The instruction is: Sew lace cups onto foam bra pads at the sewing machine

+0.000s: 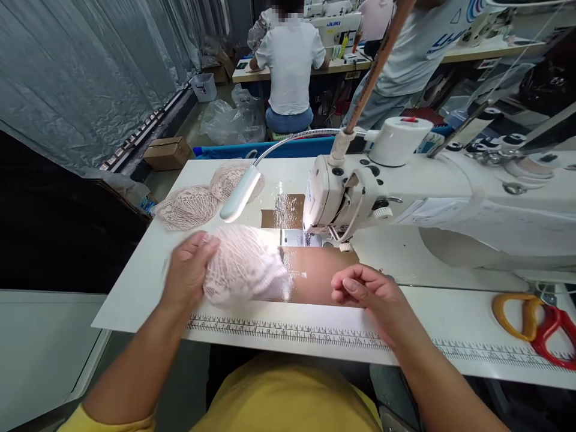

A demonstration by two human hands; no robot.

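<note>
A lace-covered bra cup [238,264], pale pink and slightly blurred, is in my left hand [186,267]. The thumb and fingers of that hand grip its left edge, and white fabric shows at its right end. My right hand [364,291] hovers over the brown patch of the table, right of the cup and apart from it. Its fingers are curled together with the thumb against them, and nothing shows in them. Just beyond stands the white sewing machine [342,198], its needle area and metal plate [292,237] behind the cup and to its right.
More lace cups [189,207] lie at the table's back left, under a bendable lamp [242,193]. A printed ruler [288,331] runs along the front edge. Scissors [535,327] with orange and red handles lie at right. A seated person [290,66] and others work beyond.
</note>
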